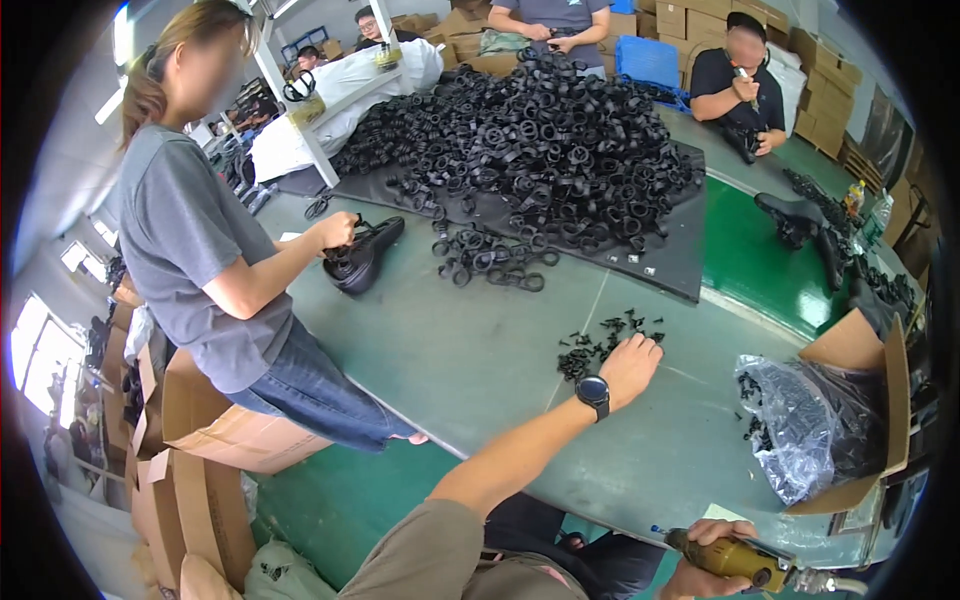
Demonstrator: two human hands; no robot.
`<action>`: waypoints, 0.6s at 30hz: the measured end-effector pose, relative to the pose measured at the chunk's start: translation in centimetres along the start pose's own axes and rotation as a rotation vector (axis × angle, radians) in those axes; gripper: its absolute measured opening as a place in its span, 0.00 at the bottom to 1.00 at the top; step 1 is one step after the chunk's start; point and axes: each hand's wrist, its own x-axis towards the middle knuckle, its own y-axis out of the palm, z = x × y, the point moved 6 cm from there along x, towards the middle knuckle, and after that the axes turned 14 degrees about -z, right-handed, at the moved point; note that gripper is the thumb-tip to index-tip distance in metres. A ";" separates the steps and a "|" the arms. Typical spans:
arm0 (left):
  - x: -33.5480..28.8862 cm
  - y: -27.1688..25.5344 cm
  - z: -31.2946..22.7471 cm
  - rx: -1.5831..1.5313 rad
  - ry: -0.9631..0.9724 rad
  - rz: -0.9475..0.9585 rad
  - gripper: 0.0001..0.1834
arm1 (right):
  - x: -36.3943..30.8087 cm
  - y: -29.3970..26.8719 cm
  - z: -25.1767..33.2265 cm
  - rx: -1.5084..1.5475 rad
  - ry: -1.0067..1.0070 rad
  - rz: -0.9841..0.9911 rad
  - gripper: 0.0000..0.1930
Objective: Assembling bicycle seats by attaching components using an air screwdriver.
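Observation:
My left hand [632,368], with a black watch [593,392] on its wrist, reaches over the table to a loose pile of small black screws [585,355]. Its fingers are bent together at the pile's right side; what is between them is hidden. At the lower right, my right hand [703,578] is wrapped round a yellow air screwdriver [745,562] with a hose fitting at its rear. The tool's tip points left, near the table's front edge.
A large heap of black ring-shaped clamps [540,150] covers the far table. A co-worker at left handles a black bicycle saddle [372,258]. Another saddle [795,220] lies at far right. A carton [893,400] with a plastic bag [795,430] stands at right. More people work behind.

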 end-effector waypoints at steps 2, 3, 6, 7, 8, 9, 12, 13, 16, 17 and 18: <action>-1.3 -3.1 -1.4 -0.332 -0.284 -0.074 0.12 | -0.1 0.3 0.3 0.021 -0.019 -0.011 0.47; -2.5 -4.5 -1.2 -0.658 -0.566 -0.164 0.13 | 0.0 0.5 0.5 0.049 -0.050 -0.013 0.48; -10.7 -3.3 -4.5 -1.318 -1.028 0.166 0.14 | -0.1 1.0 -0.1 0.105 -0.140 -0.038 0.49; -13.1 -3.3 -6.0 -1.503 -1.146 0.229 0.14 | -0.3 1.2 -0.1 0.147 -0.188 -0.071 0.48; -14.8 -4.0 -7.6 -1.633 -1.354 0.238 0.14 | -0.4 1.8 -0.1 0.138 -0.181 -0.069 0.48; -16.1 -4.9 -9.3 -1.758 -1.571 0.237 0.13 | -0.4 2.5 0.1 0.117 -0.186 -0.080 0.47; -16.9 -7.0 -11.7 -1.997 -1.559 0.241 0.15 | -0.7 3.6 -0.4 0.081 -0.200 -0.078 0.46; -16.8 -7.5 -12.1 -1.996 -1.570 0.230 0.15 | -0.9 3.8 -0.5 0.073 -0.220 -0.071 0.46; -15.5 -8.5 -12.5 -2.008 -1.522 0.239 0.14 | -0.9 3.4 -0.6 0.117 -0.230 -0.109 0.46; -15.7 -8.5 -12.4 -2.008 -1.520 0.230 0.14 | -1.0 3.3 -0.5 0.148 -0.228 -0.144 0.46; -15.8 -8.4 -12.4 -2.064 -1.526 0.227 0.13 | -1.0 3.4 -0.4 0.168 -0.196 -0.137 0.47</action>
